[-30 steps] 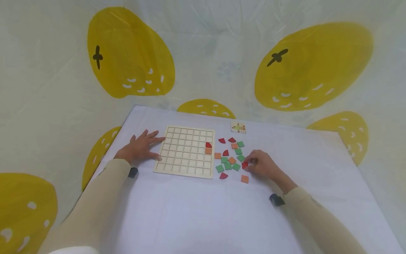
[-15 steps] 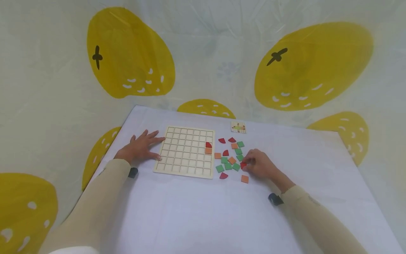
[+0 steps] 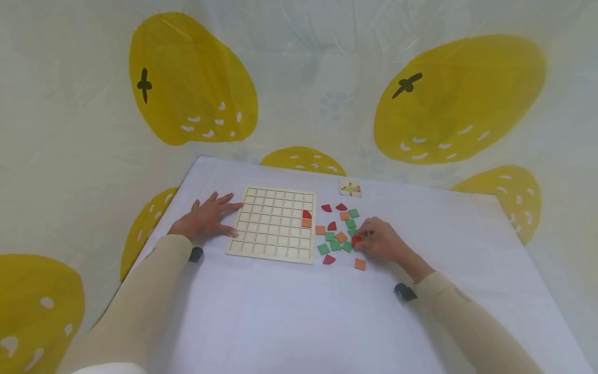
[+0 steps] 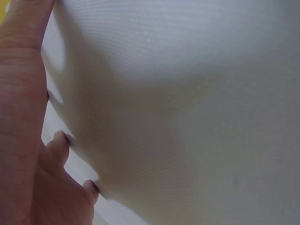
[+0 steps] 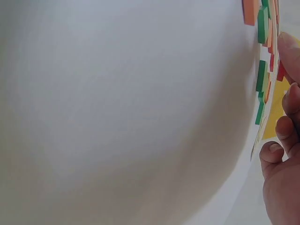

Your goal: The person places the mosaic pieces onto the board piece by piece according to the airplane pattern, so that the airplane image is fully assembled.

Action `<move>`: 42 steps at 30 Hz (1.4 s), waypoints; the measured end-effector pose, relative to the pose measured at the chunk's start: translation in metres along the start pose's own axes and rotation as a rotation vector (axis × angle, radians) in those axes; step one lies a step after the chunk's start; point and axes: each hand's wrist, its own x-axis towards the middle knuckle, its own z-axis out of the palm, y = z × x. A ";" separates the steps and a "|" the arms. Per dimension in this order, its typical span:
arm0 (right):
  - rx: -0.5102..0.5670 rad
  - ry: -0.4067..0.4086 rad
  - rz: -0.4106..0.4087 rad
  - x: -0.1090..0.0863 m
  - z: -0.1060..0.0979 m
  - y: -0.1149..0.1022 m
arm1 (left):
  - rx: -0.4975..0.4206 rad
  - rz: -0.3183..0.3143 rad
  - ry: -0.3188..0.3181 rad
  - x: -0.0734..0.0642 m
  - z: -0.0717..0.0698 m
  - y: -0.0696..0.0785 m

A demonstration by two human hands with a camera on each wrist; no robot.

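My left hand (image 3: pixel 202 217) lies spread at the left side of a pale wooden grid board (image 3: pixel 266 251), its thumb and a fingertip touching that edge. In the left wrist view, the fingers (image 4: pixel 58 147) reach down to the white surface. Right of the board, my right hand (image 3: pixel 379 240) pinches a red tile (image 3: pixel 356 241), seen also as a red piece (image 5: pixel 281 71) by the thumb in the right wrist view. Beside it lie a green tile (image 3: pixel 352 232) and several other green and orange squares. A red quarter-circle (image 3: pixel 306 214) and an orange square (image 3: pixel 306 223) sit in the board's right column.
Loose red quarter-circles, one the near red piece (image 3: pixel 329 259), lie among the squares. An orange square (image 3: pixel 359 264) lies nearer me. A small pattern card (image 3: pixel 350 188) rests behind them on the white-covered table (image 3: pixel 299 311). A fruit-printed cloth (image 3: pixel 317 78) hangs behind.
My right hand has moved slightly left with the red tile, and the green tile beside it has shifted left as well. The left hand stays in place on the board's edge.
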 end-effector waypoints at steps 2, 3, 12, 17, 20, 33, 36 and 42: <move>0.011 -0.005 0.007 0.001 0.000 -0.004 | -0.006 0.001 0.001 -0.001 0.000 0.000; 0.019 -0.006 0.005 0.001 -0.001 -0.006 | -0.010 0.004 0.002 -0.001 0.000 0.000; 0.037 -0.003 -0.015 0.008 0.003 -0.014 | -0.031 0.011 0.000 -0.001 -0.001 0.000; 0.028 0.008 -0.055 0.011 0.005 -0.017 | -0.032 0.011 0.001 0.000 0.000 -0.002; 0.040 0.004 -0.060 0.012 0.006 -0.021 | -0.028 0.009 -0.001 0.000 -0.001 -0.002; 0.053 -0.012 -0.044 0.021 0.011 -0.028 | -0.033 0.009 -0.006 0.003 0.000 -0.004; 0.057 -0.013 -0.037 0.023 0.013 -0.030 | -0.032 0.008 -0.004 0.004 0.001 -0.005; 0.063 -0.004 -0.017 0.025 0.016 -0.033 | -0.027 0.007 -0.003 0.002 -0.001 -0.004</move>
